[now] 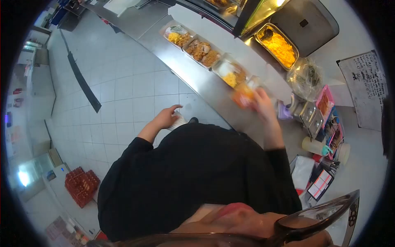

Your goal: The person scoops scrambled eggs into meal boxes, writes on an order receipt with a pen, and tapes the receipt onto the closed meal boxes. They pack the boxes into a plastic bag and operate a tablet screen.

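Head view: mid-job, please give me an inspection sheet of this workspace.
Surface: steel counter, shiny along its front edge.
Job's things: row of filled food containers; orange item, blurred.
Clutter: clear plastic bag, steel containers toward the picture's right.
Grips: right grip closed on the orange item; left grip off the counter, at a white item, hold unclear.
Cables: nothing seen.
Surroundings: tiled floor, dark strip, whiteboard with writing.

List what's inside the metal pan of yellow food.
The metal pan holds heaped yellow food and a dark, rounded utensil at one end. The pan's floor is covered, so anything beneath the food can't be seen.
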`<state>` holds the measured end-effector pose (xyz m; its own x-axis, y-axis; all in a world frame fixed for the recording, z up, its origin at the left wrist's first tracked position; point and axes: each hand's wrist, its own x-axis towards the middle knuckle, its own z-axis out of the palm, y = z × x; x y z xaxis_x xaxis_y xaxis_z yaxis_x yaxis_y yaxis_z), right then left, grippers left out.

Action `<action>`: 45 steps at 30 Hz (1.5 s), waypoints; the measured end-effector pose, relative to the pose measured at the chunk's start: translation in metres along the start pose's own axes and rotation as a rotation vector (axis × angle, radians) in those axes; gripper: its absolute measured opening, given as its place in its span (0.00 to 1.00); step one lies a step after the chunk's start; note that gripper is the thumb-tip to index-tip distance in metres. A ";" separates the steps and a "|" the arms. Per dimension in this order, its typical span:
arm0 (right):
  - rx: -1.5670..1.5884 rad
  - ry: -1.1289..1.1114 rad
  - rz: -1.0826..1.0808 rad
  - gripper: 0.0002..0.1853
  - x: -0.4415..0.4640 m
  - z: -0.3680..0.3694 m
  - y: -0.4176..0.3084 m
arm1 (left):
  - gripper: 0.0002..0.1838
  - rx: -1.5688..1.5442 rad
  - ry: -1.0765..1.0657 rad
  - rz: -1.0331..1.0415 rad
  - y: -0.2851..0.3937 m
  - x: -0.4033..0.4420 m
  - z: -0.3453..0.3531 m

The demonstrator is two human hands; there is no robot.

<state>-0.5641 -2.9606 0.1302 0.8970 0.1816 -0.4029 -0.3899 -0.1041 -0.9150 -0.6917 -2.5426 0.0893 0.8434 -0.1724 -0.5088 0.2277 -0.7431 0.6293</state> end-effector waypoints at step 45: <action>-0.378 0.671 0.217 0.17 -0.285 -0.302 0.248 | 0.38 0.341 0.228 0.591 0.324 0.121 0.365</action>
<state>-0.8538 -3.3339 0.0251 0.7901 -0.4949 -0.3618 -0.5809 -0.4159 -0.6997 -0.6936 -3.0398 0.0175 0.8676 -0.4970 0.0192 -0.4319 -0.7338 0.5243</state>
